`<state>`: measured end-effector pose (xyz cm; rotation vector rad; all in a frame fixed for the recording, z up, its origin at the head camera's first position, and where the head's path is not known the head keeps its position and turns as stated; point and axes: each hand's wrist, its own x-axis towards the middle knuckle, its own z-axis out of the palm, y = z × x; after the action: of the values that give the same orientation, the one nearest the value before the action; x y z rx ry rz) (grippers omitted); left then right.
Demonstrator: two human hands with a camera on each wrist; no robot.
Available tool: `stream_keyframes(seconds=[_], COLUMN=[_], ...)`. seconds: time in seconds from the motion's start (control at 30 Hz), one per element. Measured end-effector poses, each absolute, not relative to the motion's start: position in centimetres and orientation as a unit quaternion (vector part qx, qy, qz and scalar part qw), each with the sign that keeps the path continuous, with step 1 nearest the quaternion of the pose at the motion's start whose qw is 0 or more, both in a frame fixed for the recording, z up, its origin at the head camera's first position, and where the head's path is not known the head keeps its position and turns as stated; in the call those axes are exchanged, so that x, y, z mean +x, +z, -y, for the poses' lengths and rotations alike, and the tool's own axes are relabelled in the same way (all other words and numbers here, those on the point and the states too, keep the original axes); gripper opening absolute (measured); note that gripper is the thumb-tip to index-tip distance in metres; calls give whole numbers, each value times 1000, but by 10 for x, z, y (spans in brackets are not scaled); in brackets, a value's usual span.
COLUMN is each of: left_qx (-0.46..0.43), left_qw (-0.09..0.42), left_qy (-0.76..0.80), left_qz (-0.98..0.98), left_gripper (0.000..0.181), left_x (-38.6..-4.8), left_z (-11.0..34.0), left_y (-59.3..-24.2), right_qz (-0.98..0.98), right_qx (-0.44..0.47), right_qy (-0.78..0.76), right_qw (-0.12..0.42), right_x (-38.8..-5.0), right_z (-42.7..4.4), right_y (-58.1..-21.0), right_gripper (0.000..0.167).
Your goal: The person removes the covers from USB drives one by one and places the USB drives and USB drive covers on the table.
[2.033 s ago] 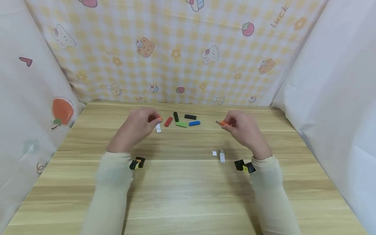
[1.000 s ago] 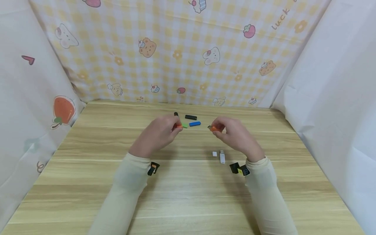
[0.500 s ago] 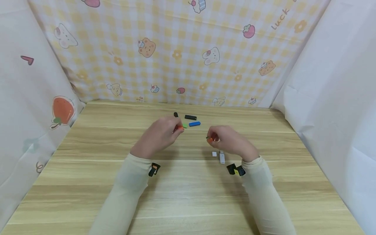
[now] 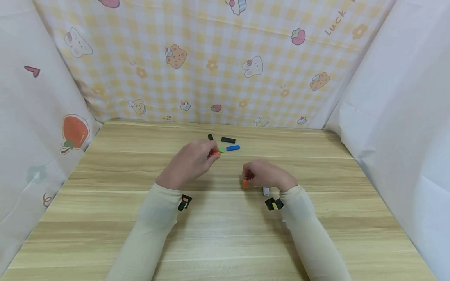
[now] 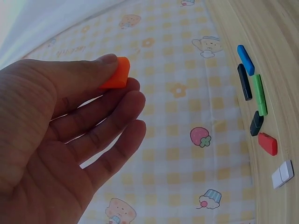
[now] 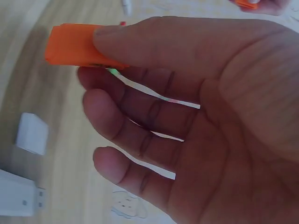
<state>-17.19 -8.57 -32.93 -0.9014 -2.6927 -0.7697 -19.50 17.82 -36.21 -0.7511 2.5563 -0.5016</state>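
My left hand (image 4: pixel 191 160) pinches an orange USB stick cap (image 5: pixel 121 74) between thumb and index finger, above the far sticks. The other fingers are loosely bent. My right hand (image 4: pixel 265 173) grips an orange USB stick (image 6: pixel 70 45) between thumb and index finger, held above the table. Its connector end does not show in the right wrist view. Below this hand lie a white cap (image 6: pixel 32 134) and an uncapped white USB stick (image 6: pixel 16 193), its metal plug showing. In the head view the right hand hides most of these two.
Several capped USB sticks lie in a loose group at the back: blue (image 5: pixel 245 59), green (image 5: pixel 260 94), red (image 5: pixel 267 143), white (image 5: pixel 282 174), and two black ones, one (image 5: pixel 244 81) beside the green. A checked curtain (image 4: pixel 211 89) hangs behind the wooden table (image 4: pixel 218 242).
Both hands have come closer together. My left hand moved right, then stayed still. My right hand came down and left with the orange USB stick, turning it, and now covers the white cap.
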Motion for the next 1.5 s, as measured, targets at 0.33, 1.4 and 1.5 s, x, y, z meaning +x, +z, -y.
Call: stream_keyframes(seconds=[0.33,1.4,1.5], left_qx=[-299,-299,-297], left_qw=[96,79,74], left_qy=[-255,-260,-263], left_qz=[915,915,915], left_gripper=[9,8,8], left_x=[-174,-176,-176], left_z=[86,81,80], left_y=[-328,-336,-336], right_qz=[-915,-930,-928], right_qx=[-264,-224,-231], right_qy=[-189,-190,-187], right_qw=[240,222,224], right_x=[-202,-208,-208], right_z=[-179,-178,-178], right_y=[-374,-385,-385], right_gripper=[4,10,11])
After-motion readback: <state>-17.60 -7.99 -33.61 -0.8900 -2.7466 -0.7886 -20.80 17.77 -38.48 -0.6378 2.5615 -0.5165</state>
